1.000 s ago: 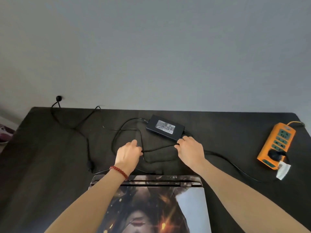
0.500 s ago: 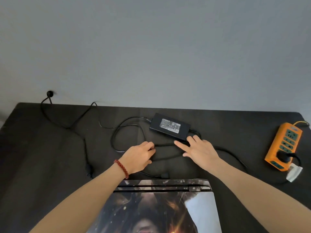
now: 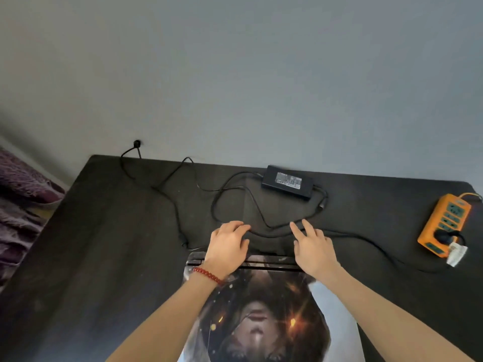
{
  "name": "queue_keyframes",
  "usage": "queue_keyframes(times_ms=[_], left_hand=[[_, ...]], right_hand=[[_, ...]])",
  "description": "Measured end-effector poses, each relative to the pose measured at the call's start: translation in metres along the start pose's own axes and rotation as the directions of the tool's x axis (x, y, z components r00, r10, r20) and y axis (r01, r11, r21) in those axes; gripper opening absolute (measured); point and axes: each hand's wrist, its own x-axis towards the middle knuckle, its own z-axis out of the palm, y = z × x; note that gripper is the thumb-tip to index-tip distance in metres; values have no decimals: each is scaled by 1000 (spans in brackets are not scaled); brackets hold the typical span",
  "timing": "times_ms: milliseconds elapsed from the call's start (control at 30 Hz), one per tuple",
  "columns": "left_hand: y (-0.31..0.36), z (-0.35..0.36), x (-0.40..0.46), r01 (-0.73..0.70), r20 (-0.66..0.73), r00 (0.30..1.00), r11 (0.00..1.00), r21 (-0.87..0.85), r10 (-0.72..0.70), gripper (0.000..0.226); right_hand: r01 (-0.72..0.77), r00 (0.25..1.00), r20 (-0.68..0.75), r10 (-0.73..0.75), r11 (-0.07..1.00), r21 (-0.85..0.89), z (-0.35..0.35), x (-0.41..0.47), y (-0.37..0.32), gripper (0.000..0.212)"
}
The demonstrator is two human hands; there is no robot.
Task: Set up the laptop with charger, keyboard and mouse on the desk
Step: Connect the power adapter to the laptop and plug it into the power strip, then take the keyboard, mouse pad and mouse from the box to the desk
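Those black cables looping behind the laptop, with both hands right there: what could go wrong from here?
The charger cable lies in loose loops under both hands; the left hand or right hand could snag a loop and drag the charger brick, which sits near the desk's back edge. A pull might also tug the plug in the orange power strip. Opening the closed laptop may press its lid against cables behind it.

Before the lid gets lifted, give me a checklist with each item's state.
1. Laptop lid shut, flat on desk: ok.
2. Charger brick clear of the lid, near the wall: ok.
3. A plug seated in the orange power strip: ok.
4. Charger cable in the laptop's port: cannot tell.
5. Left hand and right hand free: right open; left fingers over the cable, grip cannot tell.
6. Keyboard and mouse on desk: not ok, none visible.
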Motion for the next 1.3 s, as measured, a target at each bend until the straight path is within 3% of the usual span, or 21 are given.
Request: queue_keyframes(times_ms=[167, 300, 367, 433, 500, 667, 800, 1033, 1167, 1233, 1300], left_hand=[[-13, -31, -64, 174, -33, 984, 982, -76, -176, 35], [-20, -57, -141, 254, -111, 955, 950, -180, -277, 27], [-27, -66, -194, 336, -167, 908, 906, -257, -384, 25], [-31, -65, -246, 437, -210, 828, 833, -338, -520, 26], [-35, -65, -310, 541, -238, 704, 722, -432, -669, 26], [-45, -64, -448, 665, -250, 448, 507, -549, -858, 19], [-62, -62, -547, 688, -234, 227, 326, -649, -945, 22], [-114, -35, -701, 686, -134, 5, 101, -720, -991, 26], [-177, -5, -776, 672, 20, -54, -52, -738, -998, 31], [-209, 13, -797, 673, 97, -50, -105, -732, -994, 37], [-243, 37, -809, 682, 129, -3, -97, -725, -992, 48]], right_hand=[[63, 997, -58, -56, 988, 141, -2, -55, -47, 45], [212, 977, -54, -206, 922, 324, -4, -106, -94, 38], [294, 952, -38, -304, 870, 397, 2, -137, -124, 36], [359, 922, -27, -387, 823, 440, 12, -165, -150, 34], [434, 865, 13, -501, 761, 482, 23, -201, -183, 34], [523, 717, 142, -683, 661, 538, 52, -282, -251, 35], [580, 596, 224, -771, 606, 545, 77, -342, -305, 35], [649, 450, 358, -818, 575, 498, 145, -427, -409, 34], [727, 412, 403, -817, 562, 395, 205, -460, -489, 38], [773, 408, 420, -811, 552, 313, 235, -469, -526, 44], [812, 422, 399, -814, 535, 233, 269, -471, -562, 51]])
